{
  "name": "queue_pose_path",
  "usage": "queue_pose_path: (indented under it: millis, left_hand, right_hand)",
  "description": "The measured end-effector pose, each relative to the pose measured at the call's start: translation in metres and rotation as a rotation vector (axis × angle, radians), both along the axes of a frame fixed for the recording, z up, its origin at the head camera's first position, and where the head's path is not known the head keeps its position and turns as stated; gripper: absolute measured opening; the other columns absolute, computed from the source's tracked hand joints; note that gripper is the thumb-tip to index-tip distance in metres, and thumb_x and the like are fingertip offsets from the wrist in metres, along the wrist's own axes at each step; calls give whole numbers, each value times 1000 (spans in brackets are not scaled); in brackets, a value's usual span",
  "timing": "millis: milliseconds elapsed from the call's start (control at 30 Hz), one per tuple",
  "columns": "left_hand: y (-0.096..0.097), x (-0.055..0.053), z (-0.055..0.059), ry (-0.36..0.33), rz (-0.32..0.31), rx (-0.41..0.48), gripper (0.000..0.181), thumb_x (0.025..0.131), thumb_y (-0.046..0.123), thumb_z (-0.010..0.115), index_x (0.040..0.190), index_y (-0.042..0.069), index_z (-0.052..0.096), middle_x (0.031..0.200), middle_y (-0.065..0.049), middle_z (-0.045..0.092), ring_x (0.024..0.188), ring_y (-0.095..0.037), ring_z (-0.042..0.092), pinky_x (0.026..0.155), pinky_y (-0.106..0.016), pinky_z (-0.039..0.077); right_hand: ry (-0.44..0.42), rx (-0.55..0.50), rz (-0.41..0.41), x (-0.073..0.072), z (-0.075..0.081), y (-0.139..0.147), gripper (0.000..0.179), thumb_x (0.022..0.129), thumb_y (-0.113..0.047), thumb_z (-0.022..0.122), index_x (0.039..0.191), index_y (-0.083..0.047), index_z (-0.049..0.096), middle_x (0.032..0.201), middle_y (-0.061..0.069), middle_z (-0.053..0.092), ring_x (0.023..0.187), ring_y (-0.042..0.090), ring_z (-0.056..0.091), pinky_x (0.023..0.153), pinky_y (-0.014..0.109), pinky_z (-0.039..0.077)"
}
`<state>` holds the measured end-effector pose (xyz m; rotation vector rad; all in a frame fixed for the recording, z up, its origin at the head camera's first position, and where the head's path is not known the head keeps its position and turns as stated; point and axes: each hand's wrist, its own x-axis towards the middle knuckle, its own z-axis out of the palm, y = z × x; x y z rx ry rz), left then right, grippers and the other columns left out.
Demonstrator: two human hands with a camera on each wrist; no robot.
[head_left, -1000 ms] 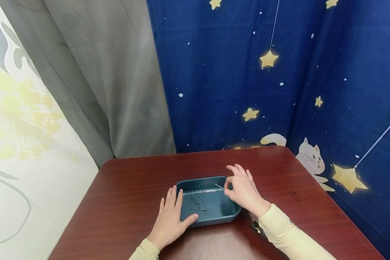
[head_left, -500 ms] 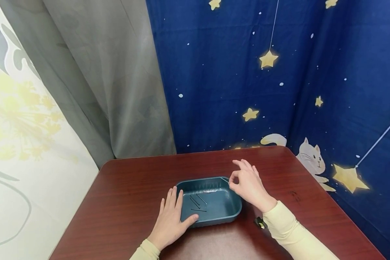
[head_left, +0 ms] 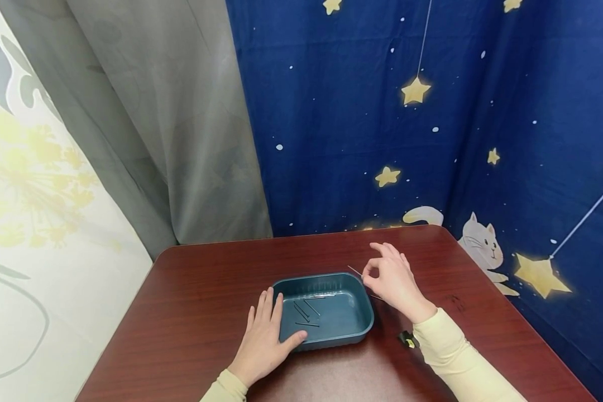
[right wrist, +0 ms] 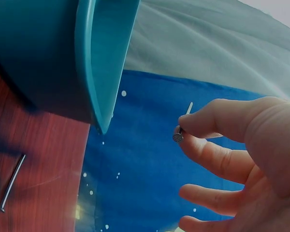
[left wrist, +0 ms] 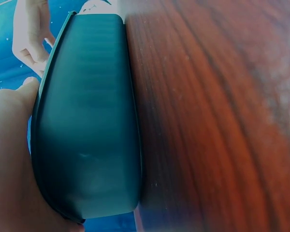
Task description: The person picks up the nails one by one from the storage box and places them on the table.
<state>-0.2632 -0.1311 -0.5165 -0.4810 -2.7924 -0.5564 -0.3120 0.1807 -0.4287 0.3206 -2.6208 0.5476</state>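
Right hand (head_left: 396,282): is pinching one nail (right wrist: 178,137) between thumb and index finger.
Pinched nail: is sitting in the grip above the table (head_left: 206,285), its head facing the wrist, its long axis pointing away from the person and leftward.
Blue container (head_left: 345,319): is standing leftward of the pinch, just beside but apart, its long axis running off to the left.
Loose nail (right wrist: 12,182): is lying on the table below the pinch, by the container's right end, the right hand being nearer.
Left hand (head_left: 263,338): is resting on the container's end opposite the grip, fingers extending.
Counting: two hands, one container, one pinched nail, one loose nail; inside, four dark nails (head_left: 307,324) are showing, marks by the back wall being too faint to count.
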Motion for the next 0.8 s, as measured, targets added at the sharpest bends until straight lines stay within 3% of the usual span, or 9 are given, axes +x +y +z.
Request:
queue_pose_path:
  millis: [800]
  left_hand:
    - [1,2,3,-21,-1,9,95,78,71,48,147,12,19,154,0,-5,141,-24,2,107,-56,12]
  right_hand:
    - [-37,-9,-48,-10,-10,30,16,71,-24,72,60,-31,63,132,11,48,127,33,33,93,70,19]
